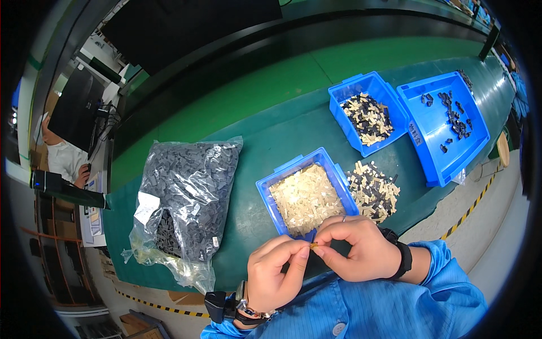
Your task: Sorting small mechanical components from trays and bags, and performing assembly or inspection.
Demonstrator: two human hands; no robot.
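Note:
My left hand (pixel 278 272) and my right hand (pixel 357 247) meet at the near edge of a blue bin (pixel 340 172). Thumb and forefinger of both are closed in a pinch on one small yellowish-brown piece (pixel 314 246); its exact kind is too small to make out. Cream-coloured small flat pieces (pixel 307 198) fill the bin just beyond my fingers. Right of it, a loose pile of mixed cream and black pieces (pixel 374 192) lies on the green mat.
A clear plastic bag (pixel 192 186) full of dark grey pieces lies at left on the green mat (pixel 254 152). Farther right stand a blue bin (pixel 347 87) of mixed pieces and a larger blue tray (pixel 451 152) with scattered black parts. Another person (pixel 65 161) sits far left by a monitor (pixel 79 110).

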